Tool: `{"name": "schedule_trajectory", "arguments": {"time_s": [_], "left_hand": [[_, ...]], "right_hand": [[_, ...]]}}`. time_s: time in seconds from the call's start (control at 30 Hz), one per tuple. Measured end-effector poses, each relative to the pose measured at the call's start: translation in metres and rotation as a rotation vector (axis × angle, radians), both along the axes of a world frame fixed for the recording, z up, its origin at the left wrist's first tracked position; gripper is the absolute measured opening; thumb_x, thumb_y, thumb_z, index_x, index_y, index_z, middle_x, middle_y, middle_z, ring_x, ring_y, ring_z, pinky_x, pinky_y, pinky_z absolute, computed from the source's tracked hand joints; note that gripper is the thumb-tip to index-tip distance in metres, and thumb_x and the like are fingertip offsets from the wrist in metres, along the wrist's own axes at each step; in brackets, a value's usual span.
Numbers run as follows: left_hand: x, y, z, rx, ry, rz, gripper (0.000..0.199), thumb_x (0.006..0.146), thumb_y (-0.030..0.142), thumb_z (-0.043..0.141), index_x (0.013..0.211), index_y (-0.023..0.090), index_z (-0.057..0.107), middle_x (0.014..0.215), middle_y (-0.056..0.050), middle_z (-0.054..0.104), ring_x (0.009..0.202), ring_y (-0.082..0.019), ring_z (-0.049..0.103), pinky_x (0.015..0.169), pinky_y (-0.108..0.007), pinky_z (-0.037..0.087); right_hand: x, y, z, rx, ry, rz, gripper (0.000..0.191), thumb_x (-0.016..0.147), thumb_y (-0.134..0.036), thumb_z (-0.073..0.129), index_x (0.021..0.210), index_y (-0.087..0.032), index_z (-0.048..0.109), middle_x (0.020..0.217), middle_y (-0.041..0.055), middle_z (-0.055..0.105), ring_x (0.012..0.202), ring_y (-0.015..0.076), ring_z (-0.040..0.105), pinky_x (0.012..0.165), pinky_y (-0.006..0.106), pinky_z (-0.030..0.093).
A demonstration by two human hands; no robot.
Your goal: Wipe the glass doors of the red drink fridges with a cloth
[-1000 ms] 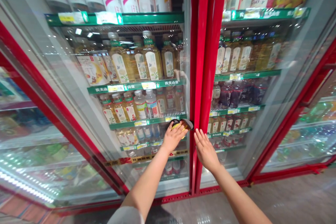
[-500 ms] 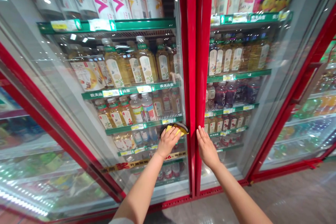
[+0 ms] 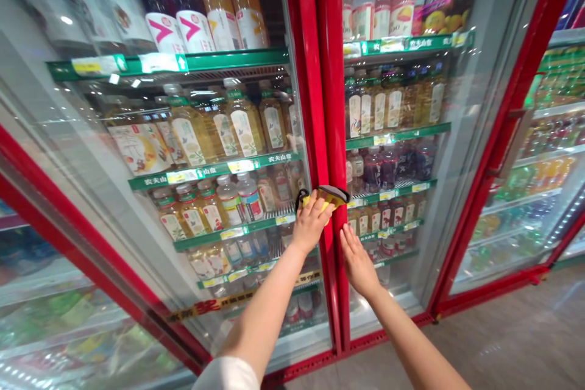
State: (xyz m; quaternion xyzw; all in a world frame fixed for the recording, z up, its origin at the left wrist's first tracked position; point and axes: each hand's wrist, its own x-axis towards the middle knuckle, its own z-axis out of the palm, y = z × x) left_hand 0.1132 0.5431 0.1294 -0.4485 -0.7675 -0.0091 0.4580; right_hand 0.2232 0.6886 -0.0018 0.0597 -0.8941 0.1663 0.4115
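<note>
Cloth pad [image 3: 337,197] shows yellow and grey — black-edged.

This is a shop's chilled-drinks section. Two upright red door frames [image 3: 333,103] stand side by side on a glass-fronted display refrigerator [image 3: 484,73]. Left and right of those frames, bottled drinks [image 3: 194,30] line the shelves in repeated rows, as stock for sale. Green shelf strips [image 3: 228,60] carry Chinese lettering and price tags [image 3: 159,62]. A printed promotional banner [image 3: 214,304] crosses the glass low to the frames' left.
</note>
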Motion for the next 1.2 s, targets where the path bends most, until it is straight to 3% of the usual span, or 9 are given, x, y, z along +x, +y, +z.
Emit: {"name": "schedule_trajectory", "arguments": {"time_s": [0.17,0.23,0.3,0.5,0.57,0.77,1.03,1.1,1.2], "left_hand": [[0.010,-0.025,-0.066,-0.117,-0.027,-0.065,0.038,0.095,0.017,0.061,0.130,0.033,0.066,0.143,-0.007,0.064,0.142,-0.025,0.050,0.110,-0.045,0.048],[0.010,-0.034,-0.078,-0.152,-0.028,-0.096,0.036,0.094,0.017,0.063,0.124,0.035,0.069,0.138,-0.003,0.067,0.139,-0.021,0.054,0.113,-0.044,0.046],[0.004,-0.034,-0.067,-0.146,-0.024,-0.103,0.035,0.094,0.016,0.064,0.122,0.036,0.069,0.136,-0.003,0.068,0.141,-0.022,0.052,0.116,-0.046,0.042],[-0.012,-0.007,0.010,-0.036,-0.006,-0.023,0.039,0.096,0.018,0.060,0.131,0.034,0.064,0.150,-0.009,0.058,0.151,-0.026,0.039,0.114,-0.047,0.044],[-0.008,-0.006,0.003,-0.007,-0.020,0.020,0.038,0.096,0.019,0.060,0.132,0.033,0.064,0.153,-0.010,0.055,0.150,-0.028,0.042,0.110,-0.045,0.047],[0.015,-0.024,-0.058,-0.025,-0.006,-0.020,0.028,0.095,0.021,0.063,0.119,0.033,0.070,0.141,-0.004,0.066,0.135,-0.025,0.058,0.112,-0.048,0.048],[0.001,-0.004,0.020,0.010,-0.025,-0.002,0.052,0.094,0.014,0.057,0.144,0.031,0.055,0.155,-0.010,0.053,0.153,-0.027,0.036,0.122,-0.055,0.035],[0.003,-0.007,0.010,-0.006,-0.037,0.013,0.055,0.094,0.014,0.056,0.147,0.029,0.053,0.153,-0.012,0.056,0.151,-0.027,0.040,0.120,-0.051,0.038],[0.012,-0.022,-0.028,-0.022,-0.054,0.049,0.053,0.095,0.014,0.055,0.146,0.026,0.055,0.142,-0.013,0.065,0.138,-0.027,0.056,0.117,-0.048,0.043]], "right_hand": [[0.000,0.002,-0.020,0.028,0.016,-0.030,0.098,0.082,0.010,0.034,0.164,-0.025,-0.006,0.170,0.0139,0.019,0.158,0.0253,0.012,0.121,0.055,0.040],[0.003,0.006,-0.027,0.039,0.015,-0.040,0.099,0.081,0.010,0.033,0.165,-0.027,-0.004,0.170,0.0117,0.020,0.157,0.0250,0.013,0.120,0.054,0.042],[0.005,0.011,-0.026,0.038,-0.002,-0.050,0.099,0.080,0.010,0.033,0.165,-0.027,-0.002,0.170,0.0100,0.020,0.158,0.0244,0.013,0.119,0.054,0.042],[0.004,0.014,0.004,0.008,-0.002,-0.064,0.103,0.077,0.010,0.033,0.164,-0.026,-0.008,0.172,0.0089,0.016,0.158,0.0252,0.011,0.121,0.054,0.040],[0.003,0.009,0.014,-0.016,0.013,-0.056,0.100,0.080,0.009,0.033,0.164,-0.026,-0.009,0.172,0.0096,0.015,0.158,0.0259,0.012,0.121,0.054,0.040],[0.004,-0.003,0.046,-0.060,0.100,-0.070,0.089,0.092,0.001,0.035,0.164,-0.023,-0.011,0.173,0.0126,0.008,0.158,0.0286,0.012,0.121,0.056,0.039],[-0.014,0.008,0.097,0.089,0.156,-0.053,0.086,0.092,0.003,0.033,0.165,-0.027,-0.003,0.170,0.0101,0.021,0.159,0.0270,0.006,0.122,0.057,0.037],[-0.015,0.006,0.095,0.101,0.145,-0.054,0.084,0.092,0.002,0.034,0.165,-0.026,0.002,0.169,0.0093,0.025,0.159,0.0267,0.007,0.123,0.058,0.035],[-0.010,0.000,0.076,0.146,0.101,-0.037,0.084,0.091,0.002,0.035,0.165,-0.025,0.006,0.167,0.0080,0.031,0.159,0.0259,0.011,0.123,0.057,0.034]]}}
